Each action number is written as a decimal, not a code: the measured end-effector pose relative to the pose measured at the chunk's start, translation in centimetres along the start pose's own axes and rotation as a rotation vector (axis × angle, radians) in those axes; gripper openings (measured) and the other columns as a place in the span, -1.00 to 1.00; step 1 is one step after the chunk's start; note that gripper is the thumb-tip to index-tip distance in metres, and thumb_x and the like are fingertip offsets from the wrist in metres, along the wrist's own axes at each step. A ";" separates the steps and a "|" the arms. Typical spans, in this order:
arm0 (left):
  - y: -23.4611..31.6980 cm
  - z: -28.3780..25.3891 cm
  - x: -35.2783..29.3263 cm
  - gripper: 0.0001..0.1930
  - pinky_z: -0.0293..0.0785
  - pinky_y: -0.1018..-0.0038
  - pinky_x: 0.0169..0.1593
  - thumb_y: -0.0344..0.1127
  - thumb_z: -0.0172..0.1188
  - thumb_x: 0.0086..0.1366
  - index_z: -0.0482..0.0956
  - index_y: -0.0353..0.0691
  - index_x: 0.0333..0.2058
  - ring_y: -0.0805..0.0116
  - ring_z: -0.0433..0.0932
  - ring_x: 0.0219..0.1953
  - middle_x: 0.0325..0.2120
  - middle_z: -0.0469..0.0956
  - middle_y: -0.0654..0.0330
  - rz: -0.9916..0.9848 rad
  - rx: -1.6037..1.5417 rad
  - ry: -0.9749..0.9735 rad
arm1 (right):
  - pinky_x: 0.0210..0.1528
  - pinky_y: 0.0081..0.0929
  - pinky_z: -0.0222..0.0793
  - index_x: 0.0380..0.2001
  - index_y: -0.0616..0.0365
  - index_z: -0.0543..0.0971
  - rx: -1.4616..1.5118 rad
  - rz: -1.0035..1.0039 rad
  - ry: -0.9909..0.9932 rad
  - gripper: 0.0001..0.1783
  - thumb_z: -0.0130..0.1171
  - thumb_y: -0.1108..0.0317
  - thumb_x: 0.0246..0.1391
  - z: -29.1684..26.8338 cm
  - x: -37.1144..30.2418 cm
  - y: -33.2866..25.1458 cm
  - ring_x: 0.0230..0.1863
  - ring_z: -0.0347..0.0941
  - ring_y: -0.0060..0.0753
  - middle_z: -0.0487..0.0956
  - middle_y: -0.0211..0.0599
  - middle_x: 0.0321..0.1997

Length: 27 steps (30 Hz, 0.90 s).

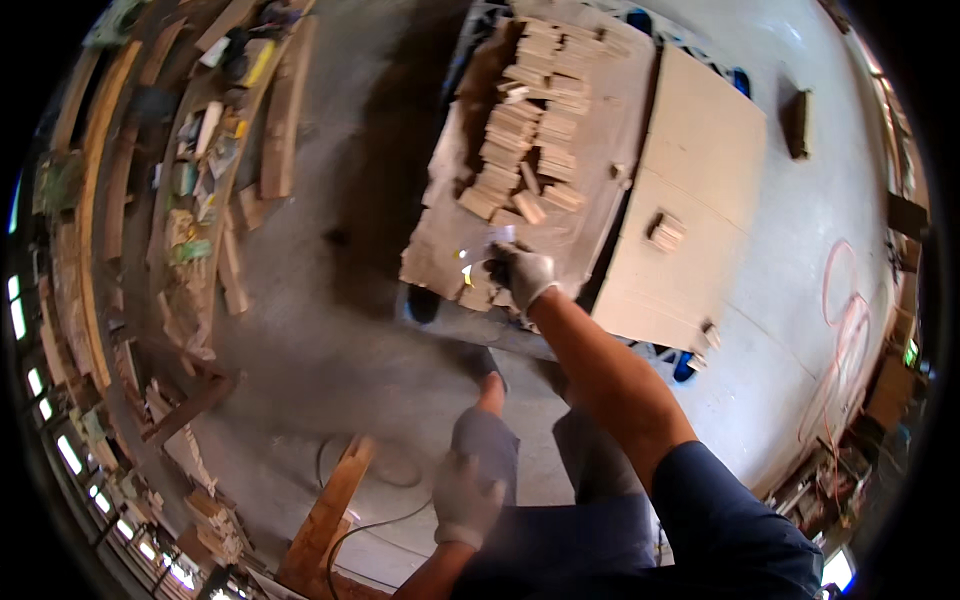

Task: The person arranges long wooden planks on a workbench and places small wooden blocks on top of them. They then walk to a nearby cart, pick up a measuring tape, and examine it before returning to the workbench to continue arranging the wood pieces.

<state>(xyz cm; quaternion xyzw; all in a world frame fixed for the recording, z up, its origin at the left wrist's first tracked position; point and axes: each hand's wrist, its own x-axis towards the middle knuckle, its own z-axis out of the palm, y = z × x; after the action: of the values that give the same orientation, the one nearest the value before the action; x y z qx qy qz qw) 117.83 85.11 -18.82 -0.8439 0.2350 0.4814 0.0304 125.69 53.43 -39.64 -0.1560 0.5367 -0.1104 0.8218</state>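
Observation:
My right hand [526,274], in a pale work glove with dark fingertips, reaches over the near end of a cardboard sheet [570,240]. Its fingers are curled, and what they hold, if anything, cannot be made out. Just beyond the fingertips is a small whitish piece [502,233]. Small wooden blocks [515,130] lie in two long rows on the cardboard, with a few loose ones at the near end. My left hand [468,500], also gloved, is low by my left knee, away from the blocks. Motion blur hides its fingers.
A second cardboard sheet [700,190] to the right carries a small stack of blocks [666,232]. Blue-and-dark pallets [423,304] show under the sheets. Planks and clutter [200,170] line the left. A wooden beam [325,510] and cable stand near my left arm; a pink hose [848,325] lies right.

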 end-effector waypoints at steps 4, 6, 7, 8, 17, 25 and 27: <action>-0.6 0.2 0.8 -0.29 0.17 0.04 0.35 0.05 0.33 0.12 0.45 -0.13 0.22 -0.14 0.19 0.35 0.28 0.24 -0.14 0.042 -0.074 0.089 | -0.45 -0.44 0.50 -0.13 0.10 0.58 0.025 -0.019 0.044 -0.84 0.21 0.33 0.27 -3.0 5.1 1.0 -0.45 0.58 -0.36 0.64 -0.34 -0.33; -0.2 -0.2 0.7 -0.30 0.17 0.02 0.34 0.05 0.34 0.12 0.46 -0.12 0.21 -0.14 0.19 0.35 0.29 0.23 -0.13 0.052 -0.087 0.104 | -0.42 -0.38 0.54 -0.13 0.12 0.58 0.029 -0.012 0.139 -0.84 0.20 0.33 0.27 -5.0 7.3 1.9 -0.43 0.60 -0.32 0.65 -0.31 -0.33; 0.1 -0.6 0.7 -0.30 0.17 0.01 0.33 0.04 0.36 0.11 0.46 -0.11 0.20 -0.13 0.19 0.34 0.28 0.23 -0.11 0.026 -0.108 0.075 | -0.40 -0.37 0.55 -0.12 0.12 0.57 -0.017 -0.032 0.203 -0.83 0.19 0.33 0.28 -5.8 8.0 2.5 -0.42 0.60 -0.31 0.65 -0.30 -0.31; 0.1 -0.5 0.8 -0.30 0.18 0.02 0.33 0.03 0.37 0.10 0.46 -0.11 0.20 -0.13 0.19 0.34 0.27 0.23 -0.10 0.032 -0.111 0.092 | -0.37 -0.36 0.57 -0.10 0.11 0.57 -0.013 -0.020 0.232 -0.84 0.18 0.35 0.28 -6.6 8.9 2.9 -0.41 0.61 -0.31 0.65 -0.29 -0.30; -0.6 -0.4 1.6 -0.32 0.24 0.03 0.29 0.00 0.44 0.03 0.51 -0.08 0.13 -0.10 0.20 0.32 0.26 0.24 -0.04 0.100 -0.134 0.167 | -0.22 -0.38 0.62 0.00 0.16 0.60 -0.429 -0.076 0.512 -0.68 0.25 0.32 0.21 -15.3 14.0 4.8 -0.26 0.65 -0.29 0.67 -0.22 -0.17; 0.1 -1.0 1.8 -0.31 0.27 0.03 0.28 -0.02 0.45 0.00 0.51 -0.09 0.12 -0.11 0.25 0.28 0.23 0.27 -0.06 0.080 -0.153 0.156 | 0.16 -0.13 0.42 -0.09 0.12 0.65 -1.365 -0.564 0.695 -0.58 0.34 0.10 0.05 -12.4 8.5 -0.6 0.07 0.51 0.11 0.60 0.03 0.03; -0.1 -1.2 1.7 -0.32 0.27 0.02 0.27 -0.04 0.45 -0.01 0.51 -0.10 0.11 -0.12 0.26 0.27 0.21 0.29 -0.07 0.105 -0.139 0.183 | 0.19 -0.13 0.40 -0.17 0.07 0.70 -1.466 -0.690 0.507 -0.63 0.37 0.12 -0.01 -12.1 9.6 -1.3 0.09 0.50 0.10 0.58 0.04 0.07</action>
<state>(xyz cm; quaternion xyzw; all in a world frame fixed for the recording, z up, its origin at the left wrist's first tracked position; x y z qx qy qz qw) 119.54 84.25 -19.66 -0.8709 0.2467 0.4183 -0.0751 118.43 47.24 -51.81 -0.7747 0.5628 -0.0106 0.2880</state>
